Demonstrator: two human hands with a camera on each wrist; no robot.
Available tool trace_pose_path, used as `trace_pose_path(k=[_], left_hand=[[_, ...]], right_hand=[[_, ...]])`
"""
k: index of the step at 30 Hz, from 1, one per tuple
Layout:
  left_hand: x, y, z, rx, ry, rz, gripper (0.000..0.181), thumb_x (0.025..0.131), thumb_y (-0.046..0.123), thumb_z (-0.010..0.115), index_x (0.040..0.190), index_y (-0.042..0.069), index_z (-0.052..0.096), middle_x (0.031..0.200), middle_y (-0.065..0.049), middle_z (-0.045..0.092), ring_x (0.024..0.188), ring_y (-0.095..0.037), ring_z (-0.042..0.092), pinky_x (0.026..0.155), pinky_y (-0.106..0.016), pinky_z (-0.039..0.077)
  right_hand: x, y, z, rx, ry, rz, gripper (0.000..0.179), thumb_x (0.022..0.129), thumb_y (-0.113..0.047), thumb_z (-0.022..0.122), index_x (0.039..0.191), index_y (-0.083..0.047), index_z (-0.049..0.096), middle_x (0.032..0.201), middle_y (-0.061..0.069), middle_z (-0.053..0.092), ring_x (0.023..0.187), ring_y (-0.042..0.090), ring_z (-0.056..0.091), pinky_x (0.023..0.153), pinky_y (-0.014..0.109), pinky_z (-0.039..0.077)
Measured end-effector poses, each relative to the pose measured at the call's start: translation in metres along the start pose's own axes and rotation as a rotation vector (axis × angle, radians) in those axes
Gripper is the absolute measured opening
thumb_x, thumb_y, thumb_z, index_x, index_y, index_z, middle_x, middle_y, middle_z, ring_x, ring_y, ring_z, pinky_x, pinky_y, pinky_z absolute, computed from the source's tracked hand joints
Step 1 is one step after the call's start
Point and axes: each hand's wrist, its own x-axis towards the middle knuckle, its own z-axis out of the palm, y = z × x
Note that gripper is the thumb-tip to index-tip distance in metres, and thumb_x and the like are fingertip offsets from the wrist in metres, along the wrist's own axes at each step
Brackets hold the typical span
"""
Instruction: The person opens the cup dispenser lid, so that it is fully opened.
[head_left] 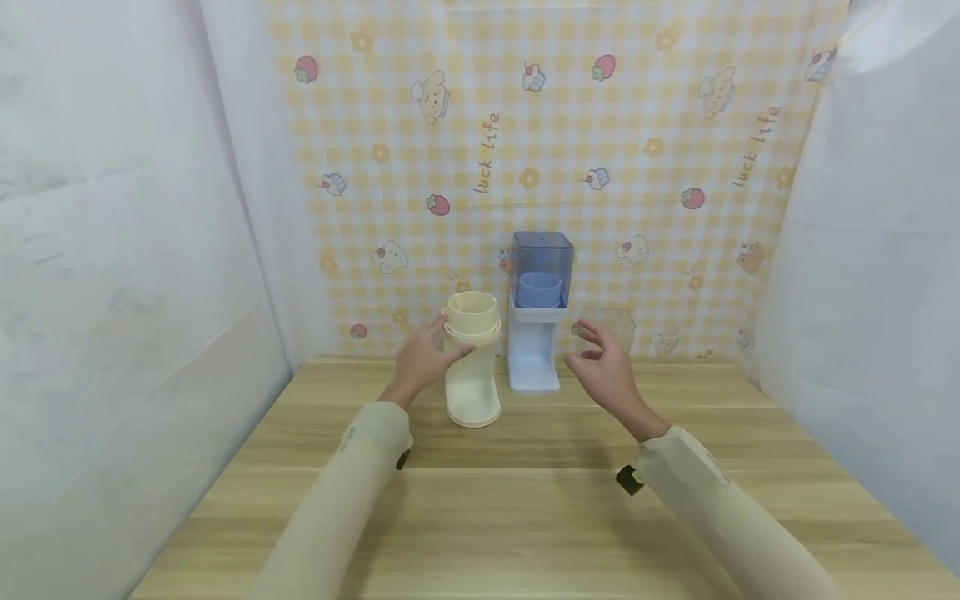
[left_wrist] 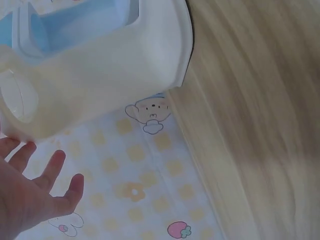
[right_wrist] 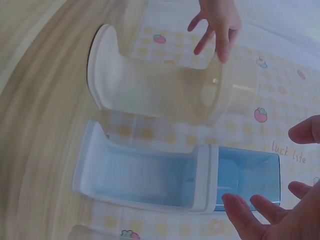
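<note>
A cream cup dispenser (head_left: 474, 392) with a rounded base stands upright on the table, a pale yellow cup-shaped piece (head_left: 472, 312) in its top ring. My left hand (head_left: 423, 358) holds it at the ring from the left, thumb across the front; in the left wrist view the other fingers spread loosely below it. Beside it stands a white-blue dispenser (head_left: 532, 358) with a transparent blue box-shaped cover (head_left: 543, 267), a blue cup-shaped piece showing inside. My right hand (head_left: 607, 375) hovers at its right, thumb and fingers apart, holding nothing; in the right wrist view its fingertips overlap the cover's edge.
A clear box-shaped cover (head_left: 617, 323) stands behind my right hand, against the yellow checked backdrop (head_left: 480, 92). White sheets (head_left: 135, 250) hang at both sides of the wood-grain table (head_left: 510, 517).
</note>
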Motion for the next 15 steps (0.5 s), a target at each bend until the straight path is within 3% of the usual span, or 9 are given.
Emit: trace_pose_path(k=[4, 8, 15], left_hand=[[0.01, -0.007, 0.006, -0.042, -0.05, -0.031, 0.087, 0.083, 0.064, 0.068, 0.152, 0.019, 0.041, 0.149, -0.008, 0.048, 0.13, -0.038, 0.051, 0.096, -0.062, 0.045], [0.018, -0.01, 0.009, -0.056, -0.096, -0.063, 0.087, 0.084, 0.065, 0.066, 0.153, 0.018, 0.04, 0.152, -0.007, 0.044, 0.133, -0.038, 0.047, 0.098, -0.064, 0.043], [0.032, -0.012, 0.009, 0.01, -0.123, -0.148, 0.092, 0.086, 0.067, 0.062, 0.155, 0.013, 0.034, 0.148, -0.027, 0.041, 0.131, -0.048, 0.042, 0.094, -0.072, 0.039]], right_hand=[[0.002, -0.001, 0.003, -0.012, 0.006, 0.004, 0.06, 0.089, -0.016, 0.068, 0.146, -0.013, 0.047, 0.142, 0.016, 0.053, 0.111, 0.04, 0.061, 0.082, 0.047, 0.055], [0.002, -0.002, 0.005, -0.022, 0.009, 0.019, 0.061, 0.088, -0.017, 0.069, 0.145, -0.014, 0.048, 0.143, 0.015, 0.053, 0.112, 0.04, 0.06, 0.081, 0.048, 0.056], [0.011, -0.001, 0.011, -0.065, 0.013, 0.0, 0.063, 0.088, -0.02, 0.069, 0.147, -0.016, 0.046, 0.142, 0.013, 0.054, 0.112, 0.037, 0.06, 0.083, 0.047, 0.055]])
